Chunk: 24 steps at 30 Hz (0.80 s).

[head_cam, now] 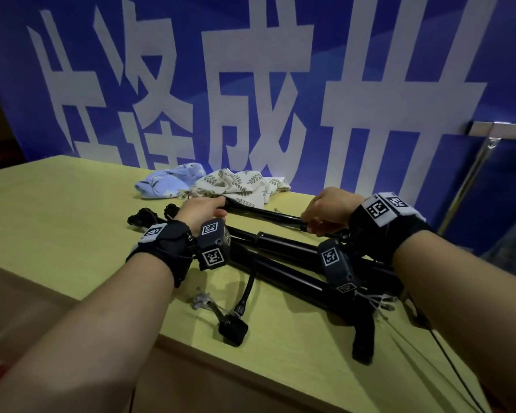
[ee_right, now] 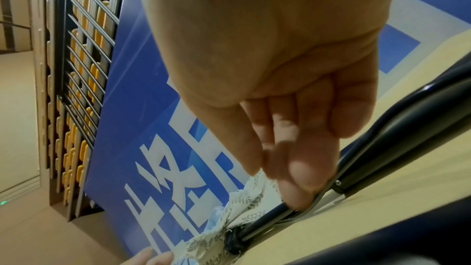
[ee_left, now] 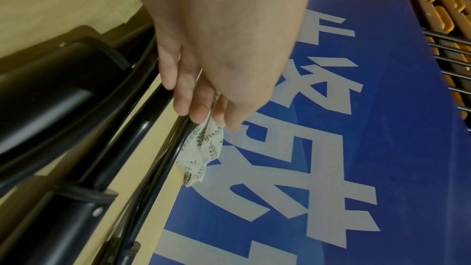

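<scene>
In the middle of the head view, the left hand (head_cam: 201, 211) and right hand (head_cam: 325, 211) each curl their fingers round a thin black rod (head_cam: 265, 214) stretching across the bench (head_cam: 57, 210), its left end against a leaf-print cloth (head_cam: 239, 181).

On table (head_cam: 57, 210) centre, folded stand (head_cam: 289, 254) lies L-back to R-front. Its thin rod (head_cam: 265, 213) is on the back side: L hand (head_cam: 201, 210) at rod's L end, R hand (head_cam: 325, 216) further R. At back edge, right cloth (head_cam: 239, 181) touches that L end; left cloth (head_cam: 164, 184) just beside. Nr front edge: cable plug (head_cam: 233, 329). Behind table: banner (head_cam: 370, 70).
</scene>
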Tool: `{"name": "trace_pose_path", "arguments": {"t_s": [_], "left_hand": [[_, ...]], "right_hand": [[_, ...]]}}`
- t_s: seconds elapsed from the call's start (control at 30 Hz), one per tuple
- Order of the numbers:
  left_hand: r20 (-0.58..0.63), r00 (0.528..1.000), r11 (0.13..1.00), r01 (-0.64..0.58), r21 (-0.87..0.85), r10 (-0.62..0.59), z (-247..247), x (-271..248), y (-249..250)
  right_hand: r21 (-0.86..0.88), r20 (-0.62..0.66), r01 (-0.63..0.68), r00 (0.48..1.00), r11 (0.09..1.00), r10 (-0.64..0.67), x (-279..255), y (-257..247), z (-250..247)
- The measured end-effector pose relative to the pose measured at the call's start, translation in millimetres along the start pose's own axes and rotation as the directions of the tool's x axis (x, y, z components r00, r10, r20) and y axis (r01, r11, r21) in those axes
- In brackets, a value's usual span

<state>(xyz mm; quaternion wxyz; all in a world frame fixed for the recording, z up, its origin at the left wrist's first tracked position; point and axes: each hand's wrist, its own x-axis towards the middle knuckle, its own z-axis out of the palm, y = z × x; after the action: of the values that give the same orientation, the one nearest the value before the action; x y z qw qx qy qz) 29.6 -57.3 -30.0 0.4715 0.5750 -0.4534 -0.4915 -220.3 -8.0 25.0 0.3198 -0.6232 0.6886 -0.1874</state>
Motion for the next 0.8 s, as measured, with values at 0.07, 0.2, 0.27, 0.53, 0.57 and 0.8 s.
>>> {"name": "trace_pose_path", "arguments": {"t_s": [0.07,0.2,0.27,0.53,0.57,0.8], "left_hand": [[-0.013,1.000,1.000,-0.011,0.002,0.011,-2.9,-3.5,-0.9],[-0.057,0.998,0.997,-0.011,0.073,0.015,-11.8,-10.6,-6.4],[-0.057,0.998,0.998,0.009,0.057,-0.005,-17.9,-10.6,-10.5],[-0.112,0.993,0.999,0.039,0.029,-0.035,-40.3,-10.0,-20.4],[-0.135,0.990,0.999,0.041,0.026,-0.037,-43.7,-9.7,-20.6],[-0.264,0.960,0.994,0.076,-0.078,-0.094,-63.1,-11.6,-30.8]], "right_hand": [[-0.058,0.076,-0.024,0.997,0.998,0.028,-5.8,-0.5,0.8],[-0.240,0.239,-0.005,0.969,0.971,0.064,-13.6,3.8,7.4],[-0.214,0.248,0.027,0.968,0.976,0.027,-11.8,6.2,10.5],[-0.245,0.255,0.023,0.966,0.969,0.041,-13.1,-9.9,8.8],[-0.228,0.256,0.023,0.966,0.973,0.037,-13.4,-12.8,7.8],[-0.185,0.193,0.215,0.965,0.959,-0.179,-24.2,-44.8,20.8]]}}
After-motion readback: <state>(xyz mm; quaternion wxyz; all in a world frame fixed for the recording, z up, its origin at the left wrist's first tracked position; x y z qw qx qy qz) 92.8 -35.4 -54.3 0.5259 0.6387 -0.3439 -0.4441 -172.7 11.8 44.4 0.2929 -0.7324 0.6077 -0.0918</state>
